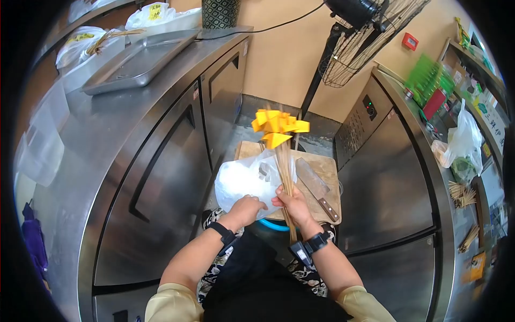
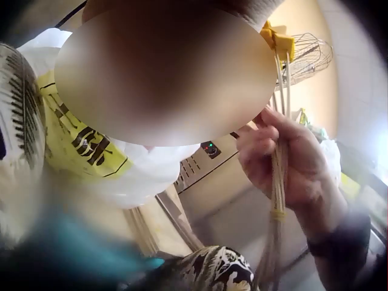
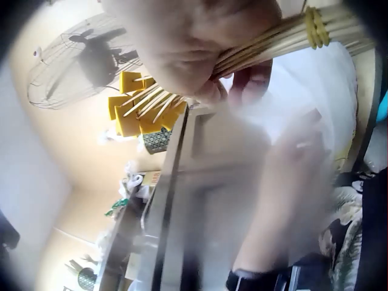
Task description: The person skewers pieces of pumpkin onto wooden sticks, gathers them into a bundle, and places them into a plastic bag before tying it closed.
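My right hand [image 1: 294,205] grips a bundle of thin wooden skewers [image 1: 284,170], held upright with yellow pieces [image 1: 279,127] on their top ends. A yellow rubber band [image 3: 316,27] wraps the bundle below the fist. Beside it, my left hand [image 1: 247,211] has curled fingers at the near edge of a white plastic bag [image 1: 244,180] and pinches it. A yellow printed patch [image 2: 85,136] shows on the bag in the left wrist view. The bag lies over a wooden cutting board [image 1: 322,166]; its contents are hidden.
A cleaver [image 1: 316,185] lies on the board's right side, handle towards me. Under the board's near edge shows a blue rim [image 1: 273,225]. Steel cabinets stand on both sides, with a metal tray [image 1: 142,61] on the left counter. A standing fan [image 1: 351,51] is behind the board.
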A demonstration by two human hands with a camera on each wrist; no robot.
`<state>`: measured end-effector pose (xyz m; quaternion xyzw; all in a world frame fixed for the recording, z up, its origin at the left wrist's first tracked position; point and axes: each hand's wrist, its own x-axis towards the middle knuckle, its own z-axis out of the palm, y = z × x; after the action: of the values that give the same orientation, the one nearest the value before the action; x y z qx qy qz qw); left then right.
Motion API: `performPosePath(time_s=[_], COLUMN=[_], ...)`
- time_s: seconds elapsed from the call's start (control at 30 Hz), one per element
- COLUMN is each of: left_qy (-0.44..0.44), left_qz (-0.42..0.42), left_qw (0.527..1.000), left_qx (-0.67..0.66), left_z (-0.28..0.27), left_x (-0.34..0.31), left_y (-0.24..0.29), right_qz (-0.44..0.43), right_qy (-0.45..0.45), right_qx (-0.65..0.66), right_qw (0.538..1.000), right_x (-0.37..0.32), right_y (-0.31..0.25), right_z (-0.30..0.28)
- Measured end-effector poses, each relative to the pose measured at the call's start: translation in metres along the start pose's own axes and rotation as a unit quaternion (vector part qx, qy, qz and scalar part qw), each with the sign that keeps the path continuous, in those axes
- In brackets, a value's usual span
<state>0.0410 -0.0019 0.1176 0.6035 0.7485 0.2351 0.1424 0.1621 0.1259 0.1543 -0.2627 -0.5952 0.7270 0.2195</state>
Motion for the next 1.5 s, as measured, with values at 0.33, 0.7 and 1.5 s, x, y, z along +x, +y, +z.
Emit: performPosePath(time_s=[0.33, 0.7, 1.5], left_qy=[0.318, 0.233, 0.320], left_qz=[-0.150, -0.034, -0.199], left_qw=[0.933, 0.970, 0.528], left_qx=[-0.079, 0.063, -0.761], left_z=[-0.004, -0.018, -0.077], left_x=[0.012, 0.030, -0.014], left_y=[-0.040, 0.013, -0.019], right_qz=[0.103, 0.069, -0.030], right_qy=[0.019, 0.074, 0.131], right_qx=[-0.046, 0.014, -0.019], right_qw=[0.993, 0.995, 0.991], right_x=[-0.004, -0.034, -0.040], right_y=[0.044, 0.010, 0.030], right_z=[-0.022, -0.039, -0.058])
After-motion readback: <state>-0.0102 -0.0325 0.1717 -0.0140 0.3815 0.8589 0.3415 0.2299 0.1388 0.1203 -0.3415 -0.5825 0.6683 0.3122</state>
